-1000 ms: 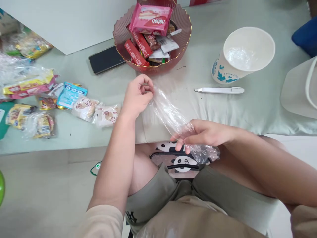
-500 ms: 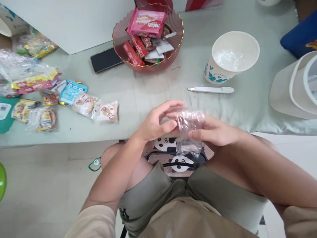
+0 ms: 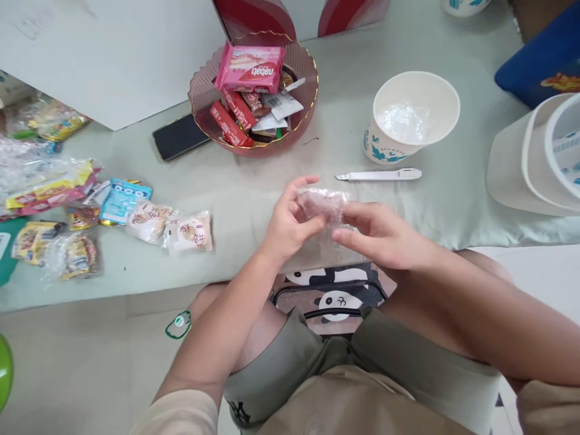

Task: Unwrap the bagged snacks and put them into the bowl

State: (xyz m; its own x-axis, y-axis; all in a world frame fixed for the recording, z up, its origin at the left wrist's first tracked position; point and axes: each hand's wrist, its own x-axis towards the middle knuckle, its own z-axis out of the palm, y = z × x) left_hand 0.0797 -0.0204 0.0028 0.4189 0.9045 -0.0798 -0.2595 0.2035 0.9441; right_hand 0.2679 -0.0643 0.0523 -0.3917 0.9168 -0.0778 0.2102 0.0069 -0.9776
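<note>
Between my hands, just over the table's near edge, is a crumpled clear plastic wrapper (image 3: 322, 202). My left hand (image 3: 294, 220) has its fingers and thumb closed on the wrapper's left part. At its right side, my right hand (image 3: 380, 232) holds the wrapper between thumb and fingertips. Beyond the hands lies a white utility knife (image 3: 380, 175), its blade end pointing left. A paper cup (image 3: 376, 145) with blue leaf prints stands behind the knife, with clear plastic inside.
A pink scalloped bowl (image 3: 308, 115) of packaged snacks stands at the back, a black phone (image 3: 179, 138) beside it. Wrapped biscuits (image 3: 188, 232) and other snack packs (image 3: 49, 187) lie on the left. White containers (image 3: 512, 157) and a blue box (image 3: 539, 60) stand right.
My left hand has closed onto the plastic wrapper, which is now more bunched up between both hands. The whole view has shifted slightly.
</note>
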